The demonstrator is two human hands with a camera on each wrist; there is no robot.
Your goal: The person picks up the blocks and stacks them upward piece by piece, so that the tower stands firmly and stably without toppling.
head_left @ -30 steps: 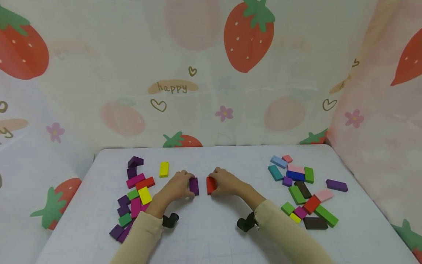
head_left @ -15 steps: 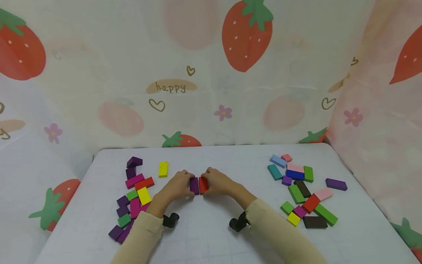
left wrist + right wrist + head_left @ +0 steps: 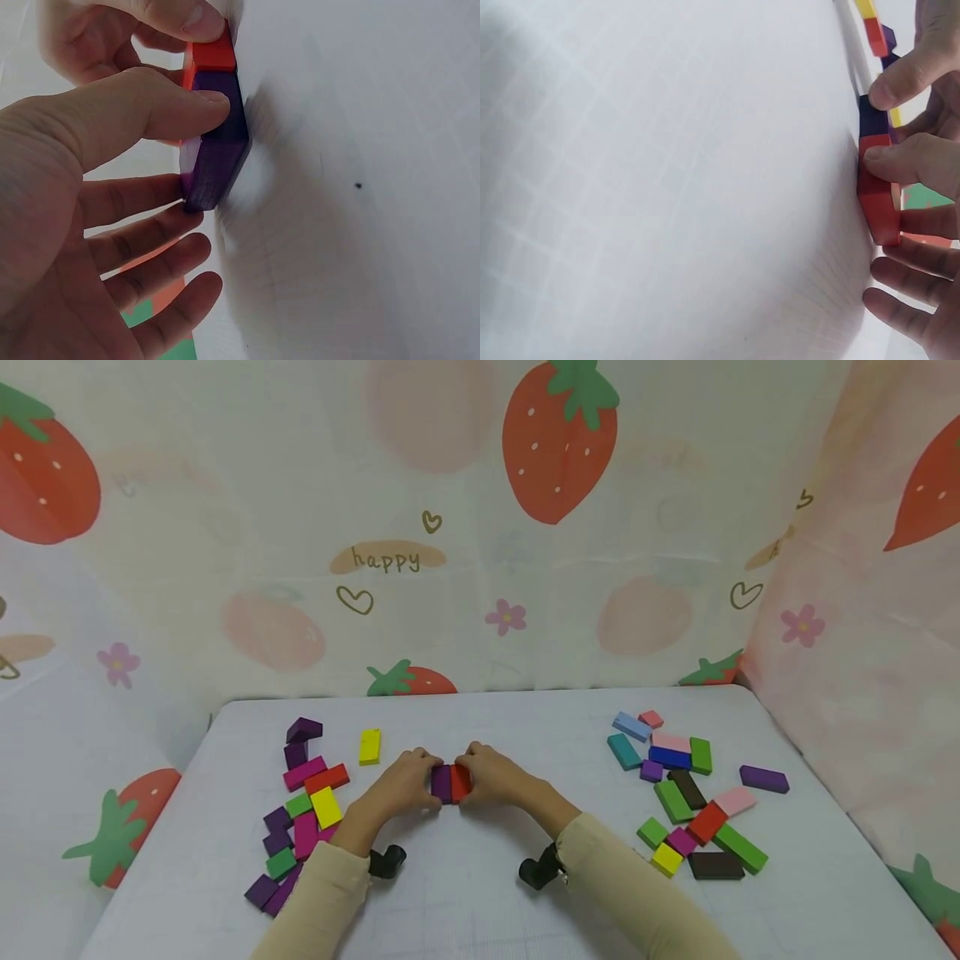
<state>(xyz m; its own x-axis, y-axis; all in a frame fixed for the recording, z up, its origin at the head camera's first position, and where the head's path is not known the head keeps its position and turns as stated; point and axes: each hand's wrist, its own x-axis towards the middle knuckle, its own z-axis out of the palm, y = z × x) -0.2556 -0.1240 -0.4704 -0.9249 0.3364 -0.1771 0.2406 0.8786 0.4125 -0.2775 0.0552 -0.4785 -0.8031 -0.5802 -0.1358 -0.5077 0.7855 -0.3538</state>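
Note:
At the middle of the white table, a purple block (image 3: 441, 784) and a red block (image 3: 460, 783) stand side by side, their faces touching. My left hand (image 3: 406, 783) pinches the purple block from the left, thumb on its near end and a finger behind. From the other side, my right hand (image 3: 492, 776) grips the red block the same way. In the left wrist view the thumb presses on the purple block (image 3: 221, 161), with the red block (image 3: 213, 55) against it. The right wrist view has the thumb on the red block (image 3: 877, 199).
Several coloured blocks lie in a cluster at the left, among them a green block (image 3: 281, 863). A yellow block (image 3: 370, 747) lies apart behind the left hand. Another cluster, with a dark brown block (image 3: 716, 866), spreads at the right; a long purple block (image 3: 763, 779) lies beyond it.
My right hand has slid the red block leftward until it meets the purple block. The left hand has kept its hold on the purple block, almost still.

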